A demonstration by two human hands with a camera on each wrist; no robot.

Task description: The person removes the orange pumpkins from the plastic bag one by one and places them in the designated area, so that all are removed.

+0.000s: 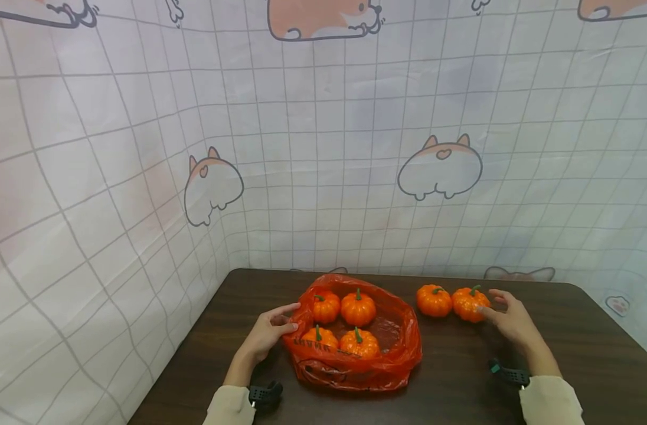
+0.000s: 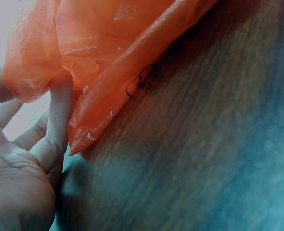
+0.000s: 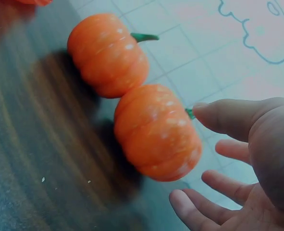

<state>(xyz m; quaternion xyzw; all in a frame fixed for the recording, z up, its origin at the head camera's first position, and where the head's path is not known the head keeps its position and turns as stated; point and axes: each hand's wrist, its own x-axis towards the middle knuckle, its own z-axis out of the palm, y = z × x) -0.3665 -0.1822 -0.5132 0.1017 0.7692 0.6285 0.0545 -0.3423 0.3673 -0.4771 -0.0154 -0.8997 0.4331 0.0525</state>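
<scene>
My left grip [image 1: 265,334] holds the red plastic bag [image 1: 350,374] by its rim, around four mini pumpkins [image 1: 358,309]; my right grip [image 1: 513,322] is wide beside the rightmost pumpkin [image 1: 467,304] on the tabletop [image 1: 456,366].

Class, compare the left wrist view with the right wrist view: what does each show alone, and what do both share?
Only the left wrist view: the left hand, touching the red bag. Only the right wrist view: the right hand beside two orange pumpkins. Both: the dark tabletop and, probably, the red bag, just a sliver at the right wrist view's top edge.
</scene>
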